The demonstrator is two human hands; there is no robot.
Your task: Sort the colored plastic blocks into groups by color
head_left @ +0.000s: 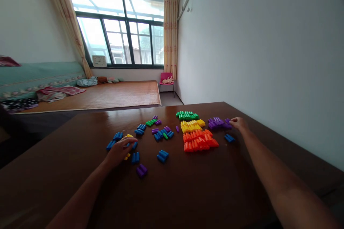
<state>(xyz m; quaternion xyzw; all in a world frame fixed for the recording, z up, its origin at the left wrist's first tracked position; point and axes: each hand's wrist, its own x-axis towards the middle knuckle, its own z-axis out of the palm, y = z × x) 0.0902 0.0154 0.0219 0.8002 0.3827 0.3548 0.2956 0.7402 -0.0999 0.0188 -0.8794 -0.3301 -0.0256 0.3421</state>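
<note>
Small tube-shaped plastic pieces in several colours lie on the dark table. My right hand [239, 122] is at the right end of the purple group [215, 123], its fingertips pinched on a purple piece [228, 122]. A few blue pieces [229, 138] lie just in front of that hand. Over on the left, my left hand [122, 147] rests above blue pieces [118, 136] and yellow pieces [127, 156], partly covering them. Its fingers reach forward, slightly apart, and I see nothing held in them.
Sorted groups of green [187, 115], yellow [192, 126] and orange pieces [199, 140] sit right of centre. Mixed blue, purple and green pieces [163, 134] are scattered mid-table. Nearer me lie blue [162, 156] and purple pieces [142, 170]. A wall [258, 50] runs along the right.
</note>
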